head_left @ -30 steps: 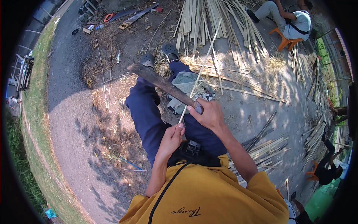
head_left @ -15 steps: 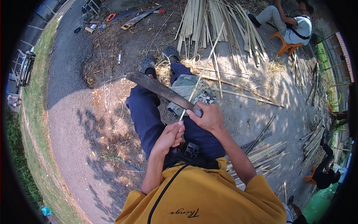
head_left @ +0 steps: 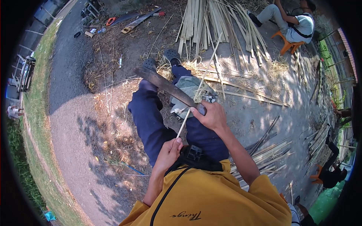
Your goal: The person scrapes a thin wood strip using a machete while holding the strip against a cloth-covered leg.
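Note:
My right hand (head_left: 212, 116) is closed on a machete near the base of its dark, broad blade (head_left: 164, 83), which lies slantwise over my lap with its tip to the far left. A thin bamboo strip (head_left: 183, 125) passes the blade at my right thumb and runs on away from me. Its near end is pinched in my left hand (head_left: 169, 152), close to my waist. Pale curled shavings (head_left: 197, 97) bunch on the strip just beyond the blade. Under them a grey-green cloth (head_left: 185, 83) covers my right knee. The machete's handle is mostly hidden in my right hand.
A large pile of bamboo strips (head_left: 205, 24) lies ahead, with more strips (head_left: 260, 158) at my right. Handsaws (head_left: 137, 22) rest at the far left. One person (head_left: 299, 28) sits on an orange stool (head_left: 287, 43); another (head_left: 330, 177) sits at far right.
My left hand has drawn the bamboo strip back toward my waist, away from the blade. Shavings now bunch at the blade, and its tip has shifted slightly right.

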A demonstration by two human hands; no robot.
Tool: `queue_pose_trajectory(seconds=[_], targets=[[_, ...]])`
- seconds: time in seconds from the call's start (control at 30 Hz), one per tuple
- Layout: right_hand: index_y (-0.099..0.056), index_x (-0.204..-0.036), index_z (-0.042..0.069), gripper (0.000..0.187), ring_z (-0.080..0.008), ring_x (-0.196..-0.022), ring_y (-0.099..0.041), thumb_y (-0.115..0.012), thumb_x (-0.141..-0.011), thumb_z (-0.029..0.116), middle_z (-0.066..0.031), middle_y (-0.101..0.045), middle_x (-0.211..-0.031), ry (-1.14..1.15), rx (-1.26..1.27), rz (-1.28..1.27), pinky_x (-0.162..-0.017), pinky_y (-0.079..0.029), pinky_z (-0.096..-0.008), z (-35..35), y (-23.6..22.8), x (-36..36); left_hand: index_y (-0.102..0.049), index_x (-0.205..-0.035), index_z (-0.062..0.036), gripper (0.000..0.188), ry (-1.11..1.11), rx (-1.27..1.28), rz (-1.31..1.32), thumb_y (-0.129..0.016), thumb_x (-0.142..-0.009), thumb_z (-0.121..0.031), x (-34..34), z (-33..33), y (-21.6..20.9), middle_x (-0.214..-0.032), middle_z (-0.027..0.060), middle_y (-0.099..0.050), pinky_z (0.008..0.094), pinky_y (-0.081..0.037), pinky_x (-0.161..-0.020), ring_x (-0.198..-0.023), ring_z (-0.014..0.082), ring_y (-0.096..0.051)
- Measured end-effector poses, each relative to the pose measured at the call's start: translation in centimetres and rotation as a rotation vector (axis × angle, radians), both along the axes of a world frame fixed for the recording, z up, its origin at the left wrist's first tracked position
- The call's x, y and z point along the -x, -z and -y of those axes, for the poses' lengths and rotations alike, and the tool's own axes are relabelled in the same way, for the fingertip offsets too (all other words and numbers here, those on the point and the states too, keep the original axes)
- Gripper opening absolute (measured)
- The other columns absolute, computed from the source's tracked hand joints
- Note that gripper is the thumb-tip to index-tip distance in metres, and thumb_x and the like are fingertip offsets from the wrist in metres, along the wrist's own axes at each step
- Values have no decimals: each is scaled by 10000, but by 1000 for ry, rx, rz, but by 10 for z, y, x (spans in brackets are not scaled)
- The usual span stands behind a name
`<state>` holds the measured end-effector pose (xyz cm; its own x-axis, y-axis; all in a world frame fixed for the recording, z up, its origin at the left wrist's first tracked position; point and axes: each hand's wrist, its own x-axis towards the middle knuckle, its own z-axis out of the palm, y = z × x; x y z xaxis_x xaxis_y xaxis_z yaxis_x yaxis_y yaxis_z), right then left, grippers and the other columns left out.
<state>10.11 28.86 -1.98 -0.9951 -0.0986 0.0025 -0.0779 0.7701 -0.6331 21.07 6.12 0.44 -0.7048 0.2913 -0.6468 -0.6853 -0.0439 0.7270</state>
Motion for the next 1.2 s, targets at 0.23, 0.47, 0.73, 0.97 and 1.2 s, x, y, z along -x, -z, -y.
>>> queue_pose_trajectory(seconds=[0.23, 0.47, 0.73, 0.97, 1.2], targets=[[-739, -843, 59, 519, -435, -631, -685, -744, -915, 573, -193, -639, -604, -10, 17, -23, -624, -536, -526, 13, -2, -12, -505, -802, -80, 453, -20, 130, -205, -475, -1182, -324, 9, -9, 13, -658, -67, -388, 262, -301, -539, -591, 46, -354], [-786, -941, 82, 521, -444, -733, -698, -738, -910, 600, -220, -689, -698, 48, -51, 7, -712, -557, -537, 0, 3, -1, -515, -798, -64, 455, -10, 124, -61, -490, -1176, -317, -39, 10, 4, -657, -51, -409, 281, -325, -549, -595, 61, -376], [-787, -987, 118, 453, -414, -629, -689, -758, -896, 561, -156, -643, -605, -41, -29, -57, -637, -546, -521, 10, -2, -3, -526, -799, -37, 463, 21, 257, -351, -491, -1173, -308, -8, 4, 24, -630, -18, -413, 302, -324, -548, -591, 76, -381], [-717, -860, 77, 523, -442, -663, -696, -731, -914, 597, -179, -649, -614, 2, -39, -50, -621, -538, -541, 3, -5, -6, -537, -802, -25, 461, 49, 353, -185, -487, -1171, -296, -68, 25, -6, -618, -5, -398, 319, -314, -543, -583, 88, -365], [-728, -874, 87, 514, -432, -657, -697, -726, -917, 599, -166, -638, -600, -26, -34, -23, -630, -540, -534, 10, 0, 2, -544, -809, -13, 459, 28, 354, -397, -489, -1167, -295, -30, 20, 16, -616, 35, -410, 341, -341, -555, -583, 122, -385]])
